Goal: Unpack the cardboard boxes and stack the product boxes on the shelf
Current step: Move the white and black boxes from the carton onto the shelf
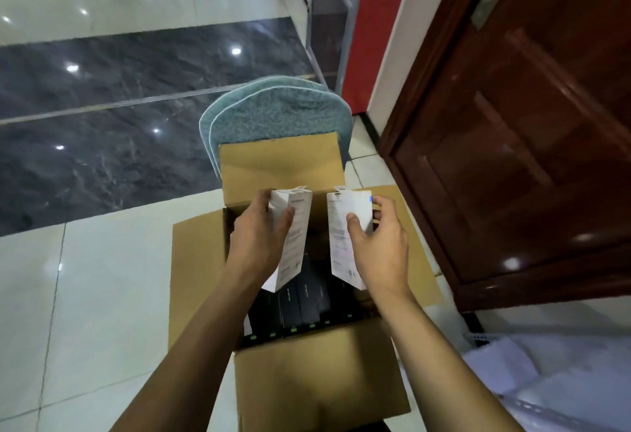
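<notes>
An open cardboard box (317, 373) stands on the floor below me, its flaps spread outward. Several dark product boxes (300, 301) stand packed upright inside it. My left hand (259, 237) grips a white product box (294, 237) above the carton, thumb on its near face. My right hand (375, 243) grips a second white product box (345, 226), which has a blue mark at its top right corner. Both white boxes are held upright with hang tabs on top, side by side and apart.
A teal mat (276, 114) lies just beyond the carton. A dark wooden door (532, 131) stands close on the right. White plastic sheeting (546, 380) lies at the lower right. Glossy pale tiles and a dark marble strip (102, 131) cover the floor to the left.
</notes>
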